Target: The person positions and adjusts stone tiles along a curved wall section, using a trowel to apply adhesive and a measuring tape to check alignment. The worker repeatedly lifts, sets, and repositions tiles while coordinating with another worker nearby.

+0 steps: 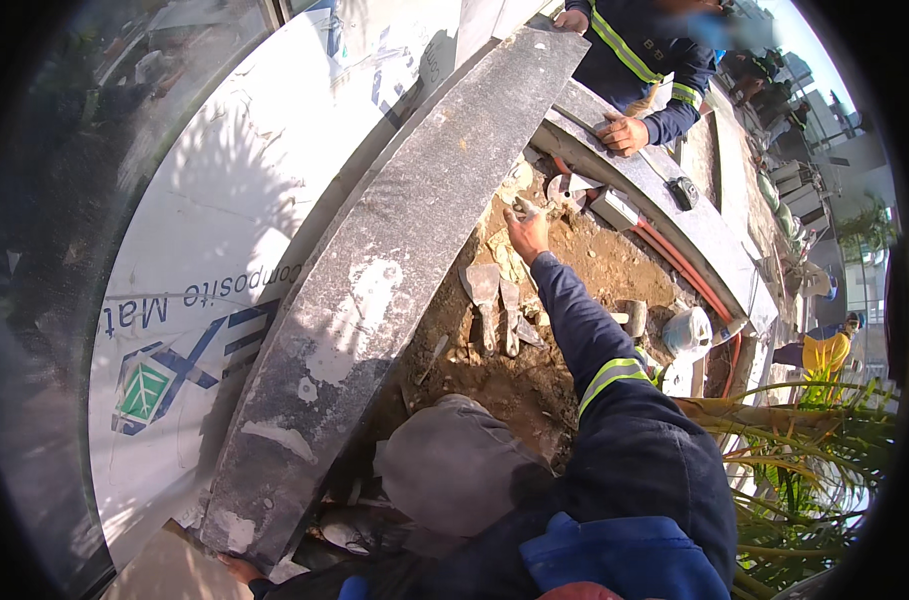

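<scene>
A long curved grey stone slab (414, 220) runs diagonally from the lower left to the top, with pale mortar-like smears on its face. At its lower end my left hand (240, 569) grips the edge, its fingers partly hidden. My right hand (528, 232) reaches out over the dirt bed beside the slab's inner edge, fingers stretched out and smudged whitish, with nothing visible in them. Below it, a wide scraper (482, 284) and a trowel (511, 308) lie on the soil. A co-worker's hand (572, 20) touches the slab's top end; their other hand (624, 134) rests on the curved stone ledge (689, 225).
Orange conduits (679, 262) run along the ledge's inner side to a grey box (614, 208). A tape measure (684, 192) lies on the ledge. A mallet (631, 316) and a white bucket (687, 332) stand at the right. Printed white sheeting (204, 240) backs the slab; palm fronds (804, 470) hang lower right.
</scene>
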A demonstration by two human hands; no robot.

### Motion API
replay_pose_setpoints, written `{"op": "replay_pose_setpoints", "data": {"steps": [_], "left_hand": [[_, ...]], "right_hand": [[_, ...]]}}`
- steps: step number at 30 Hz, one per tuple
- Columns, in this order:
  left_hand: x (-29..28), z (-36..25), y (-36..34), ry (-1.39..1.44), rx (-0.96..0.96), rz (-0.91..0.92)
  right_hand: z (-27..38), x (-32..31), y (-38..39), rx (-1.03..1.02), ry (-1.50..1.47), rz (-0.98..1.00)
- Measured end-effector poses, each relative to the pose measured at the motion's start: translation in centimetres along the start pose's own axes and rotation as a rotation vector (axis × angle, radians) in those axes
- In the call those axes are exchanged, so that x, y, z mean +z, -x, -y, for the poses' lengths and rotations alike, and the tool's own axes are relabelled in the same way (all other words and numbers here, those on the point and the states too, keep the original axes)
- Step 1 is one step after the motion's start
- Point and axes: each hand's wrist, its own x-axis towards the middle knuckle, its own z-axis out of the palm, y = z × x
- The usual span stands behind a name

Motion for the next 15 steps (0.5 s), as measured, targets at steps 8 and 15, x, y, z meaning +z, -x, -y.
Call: {"op": "replay_pose_setpoints", "data": {"steps": [8,15], "left_hand": [[0.7,4.7,-3.4,0.000,0.173,-0.110],[0.3,5.0,-3.2,-0.117,0.146,-0.098]], "right_hand": [[8.2,-2.6,2.6,0.303,-0.755,0.124],[11.2,-3.8,4.3,0.094,-0.631,0.090]]}}
